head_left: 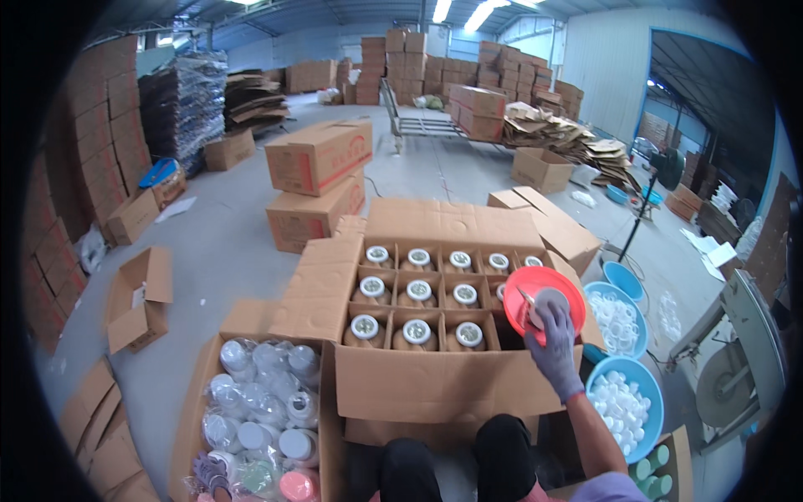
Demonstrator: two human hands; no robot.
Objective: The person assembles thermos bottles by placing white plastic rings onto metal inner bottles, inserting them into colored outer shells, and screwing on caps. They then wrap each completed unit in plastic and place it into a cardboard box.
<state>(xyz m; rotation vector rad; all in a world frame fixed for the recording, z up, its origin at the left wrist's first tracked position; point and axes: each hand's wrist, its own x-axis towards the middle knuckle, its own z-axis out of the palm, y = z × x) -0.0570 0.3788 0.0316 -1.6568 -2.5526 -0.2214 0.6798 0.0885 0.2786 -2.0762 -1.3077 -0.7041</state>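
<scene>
Right now, right hand fingers pinch a red funnel; left hand unclear.

Open brown divided carton ahead – bottle-filled carton left; two red-marked sealed cartons stacked beyond.

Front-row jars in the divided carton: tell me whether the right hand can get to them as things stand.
Probably yes. The right hand is beside the front-row jars, whose cells are open from above, but it is gripping a red funnel, so it is not free.
</scene>
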